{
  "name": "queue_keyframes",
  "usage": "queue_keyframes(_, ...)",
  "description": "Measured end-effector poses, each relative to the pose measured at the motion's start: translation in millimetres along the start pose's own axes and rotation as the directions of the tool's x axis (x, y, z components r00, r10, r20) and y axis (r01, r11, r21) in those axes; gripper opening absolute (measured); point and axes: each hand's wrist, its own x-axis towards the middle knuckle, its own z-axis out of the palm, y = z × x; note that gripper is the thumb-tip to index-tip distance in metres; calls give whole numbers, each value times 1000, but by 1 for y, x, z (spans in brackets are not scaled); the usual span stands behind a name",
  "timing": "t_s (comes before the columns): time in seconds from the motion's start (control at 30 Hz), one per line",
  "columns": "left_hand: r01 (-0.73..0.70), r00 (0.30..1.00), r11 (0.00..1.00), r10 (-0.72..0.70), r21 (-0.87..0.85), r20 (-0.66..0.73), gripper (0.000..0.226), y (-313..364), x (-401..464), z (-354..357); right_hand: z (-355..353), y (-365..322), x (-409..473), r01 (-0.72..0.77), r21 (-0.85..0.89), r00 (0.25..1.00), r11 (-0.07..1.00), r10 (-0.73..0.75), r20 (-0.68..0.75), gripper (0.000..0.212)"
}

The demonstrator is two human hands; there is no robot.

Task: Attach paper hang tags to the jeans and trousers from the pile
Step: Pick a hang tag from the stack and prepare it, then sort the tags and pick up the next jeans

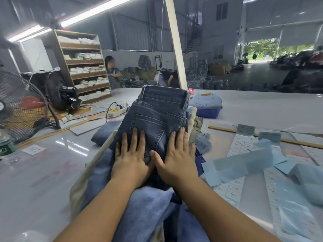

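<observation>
Both hands flat, fingers spread, pressing dark jeans (158,117) atop the pile (139,203) at centre: left hand (130,160), right hand (178,159), thumbs nearly touching. Wooden shelf unit (82,64) at 10 o'clock holds stacked white bundles. Printed tag sheets (239,145) at 3 o'clock on table (43,172).

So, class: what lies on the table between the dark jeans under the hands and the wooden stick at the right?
In the head view, beige trousers and a crumpled light-blue scrap lie between the dark jeans and the wooden stick.
</observation>
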Motion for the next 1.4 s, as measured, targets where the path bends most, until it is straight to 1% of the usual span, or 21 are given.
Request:
queue_keyframes(0.1, 6, 1000, 1000, -6, -1, 24, 88, -2, 1, -1, -11, 4, -21, 41, -16, 989, 999, -38, 143, 86)
queue_keyframes(0.2, 6, 1000, 1000, -5, -15, 6, 90, 3, -6, -7, -24, 15, -64, 40, 69, 960, 997, -58, 275, 74)
queue_keyframes(0.27, 13, 1000, 1000, -13, 9, 13, 89, 8, -9, -15, -38, 18, -91, 52, 150, 970, 987, -86, 229, 65)
queue_keyframes(0.37, 82, 995, 994, -86, 68, 51, 85, 17, -16, -36, -61, 12, -125, 148, 273, 974, 950, -188, 126, 50)
queue_keyframes(0.4, 108, 992, 991, -113, 78, 63, 82, 22, -20, -43, -67, 8, -136, 187, 292, 963, 938, -234, 135, 47)
queue_keyframes(0.47, 163, 981, 983, -171, 86, 95, 79, 30, -30, -55, -71, 0, -157, 209, 309, 936, 928, -281, 212, 57)
queue_keyframes(0.53, 192, 973, 976, -204, 103, 112, 79, 41, -41, -67, -74, -3, -176, 137, 318, 921, 938, -238, 307, 72)
queue_keyframes(0.63, 155, 980, 981, -167, 113, 106, 80, 65, -58, -78, -84, 7, -197, 110, 259, 927, 960, -193, 321, 73)
queue_keyframes(0.7, 83, 991, 991, -93, 110, 97, 81, 88, -71, -81, -96, 26, -210, 73, 138, 932, 988, -117, 344, 67)
queue_keyframes(0.77, -6, 994, 997, -2, 73, 107, 81, 118, -86, -79, -111, 51, -228, -11, -23, 918, 1000, 19, 396, 63)
queue_keyframes(0.83, -106, 987, 994, 101, 29, 125, 82, 153, -104, -72, -128, 79, -248, -110, -163, 886, 980, 171, 431, 62)
queue_keyframes(0.9, -218, 964, 976, 219, -25, 151, 80, 194, -127, -63, -148, 109, -272, -213, -218, 861, 952, 289, 419, 63)
queue_keyframes(0.97, -338, 923, 939, 343, -58, 176, 79, 235, -153, -54, -167, 133, -300, -300, -202, 854, 932, 357, 379, 62)
queue_keyframes(1.07, -453, 838, 877, 480, -159, 259, 80, 295, -196, -49, -190, 159, -339, -375, -239, 868, 896, 430, 250, 60)
queue_keyframes(1.13, -490, 771, 823, 563, -288, 299, 78, 335, -223, -54, -204, 171, -360, -478, -196, 842, 856, 510, 175, 61)
queue_keyframes(1.2, -509, 708, 766, 632, -393, 314, 73, 366, -243, -62, -217, 184, -381, -592, -51, 792, 804, 592, 150, 66)
queue_keyframes(1.23, -522, 688, 750, 652, -408, 318, 73, 376, -249, -65, -224, 190, -392, -639, 25, 763, 769, 629, 150, 68)
queue_keyframes(1.27, -534, 680, 744, 660, -402, 318, 76, 382, -251, -67, -229, 195, -405, -677, 109, 735, 728, 660, 157, 64)
queue_keyframes(1.33, -537, 690, 742, 660, -402, 296, 78, 384, -251, -67, -235, 205, -429, -696, 231, 715, 680, 688, 127, 37)
queue_keyframes(1.37, -524, 701, 740, 656, -422, 280, 77, 382, -250, -66, -238, 209, -439, -686, 253, 718, 683, 691, 83, 21)
queue_keyframes(1.4, -509, 711, 739, 650, -441, 269, 77, 380, -248, -65, -239, 212, -447, -680, 267, 715, 683, 698, 39, 12)
